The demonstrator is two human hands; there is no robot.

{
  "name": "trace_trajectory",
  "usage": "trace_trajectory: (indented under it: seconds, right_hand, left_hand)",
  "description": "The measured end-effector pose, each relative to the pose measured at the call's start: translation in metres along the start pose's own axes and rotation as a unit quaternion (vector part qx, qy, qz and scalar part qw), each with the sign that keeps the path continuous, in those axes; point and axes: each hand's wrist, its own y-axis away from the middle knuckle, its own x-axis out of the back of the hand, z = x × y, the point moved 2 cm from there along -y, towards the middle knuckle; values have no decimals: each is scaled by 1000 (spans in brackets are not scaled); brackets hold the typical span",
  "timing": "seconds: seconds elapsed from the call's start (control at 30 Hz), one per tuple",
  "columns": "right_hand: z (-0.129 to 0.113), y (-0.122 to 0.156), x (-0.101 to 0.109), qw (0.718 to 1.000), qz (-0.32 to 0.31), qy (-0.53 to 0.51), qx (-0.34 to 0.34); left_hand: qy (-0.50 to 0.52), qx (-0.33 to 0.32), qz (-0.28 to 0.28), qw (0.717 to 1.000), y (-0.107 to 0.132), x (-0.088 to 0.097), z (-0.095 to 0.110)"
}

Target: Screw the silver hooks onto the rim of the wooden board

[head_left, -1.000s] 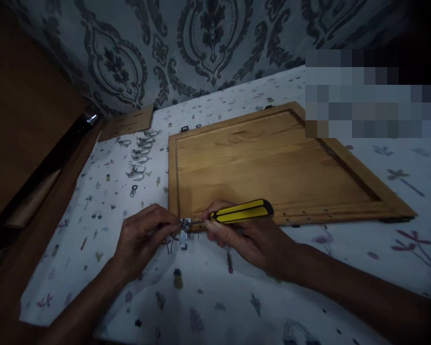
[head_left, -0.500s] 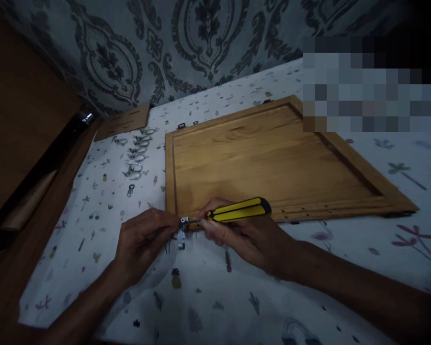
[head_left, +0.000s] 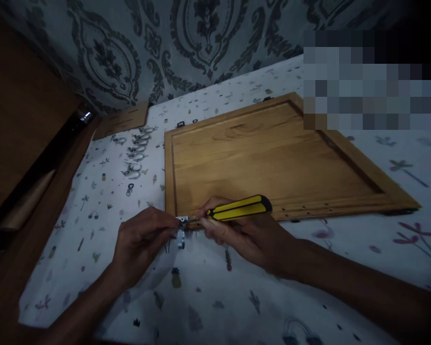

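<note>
A framed wooden panel [head_left: 269, 158] lies flat on a patterned white cloth [head_left: 208, 287]. At its near left corner sits a small metal hook [head_left: 181, 235], hanging over the panel's edge. My left hand [head_left: 140, 242] pinches this hook with closed fingers. My right hand [head_left: 244, 235] is wrapped round a yellow and black screwdriver [head_left: 239, 207], whose tip points left and meets the hook's top. A row of small holes runs along the panel's near rail to the right of my hands.
Several more metal hooks [head_left: 134, 155] lie in a loose row on the cloth left of the panel. A small wooden piece [head_left: 122, 122] rests by the patterned wall. Dark wooden furniture [head_left: 25, 143] borders the left side. A blurred patch covers the upper right.
Both hands stay at the panel's corner with the screwdriver on the hook. The whole scene has shifted slightly up and left in view as my head moved.
</note>
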Motion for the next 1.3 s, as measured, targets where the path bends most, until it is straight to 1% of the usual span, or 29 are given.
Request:
trace_trajectory:
  seconds: [0.43, 0.67, 1.0, 1.17, 1.3]
  right_hand:
    - [-2, 0, 0, 1000, -4, 10, -1]
    - [1, 0, -1, 1000, 4, -4, 9]
    - [1, 0, -1, 1000, 1, -4, 17]
    - [0, 0, -2, 1000, 1, -10, -8]
    - [0, 0, -1, 1000, -3, -12, -20]
  left_hand:
    - [-10, -8, 4, 1000, -2, -4, 3]
    - [-4, 1, 4, 1000, 0, -4, -1]
    - [7, -30, 0, 1000, 2, -4, -3]
    - [-17, -48, 5, 999, 4, -4, -2]
    - [-18, -50, 6, 999, 4, -4, -2]
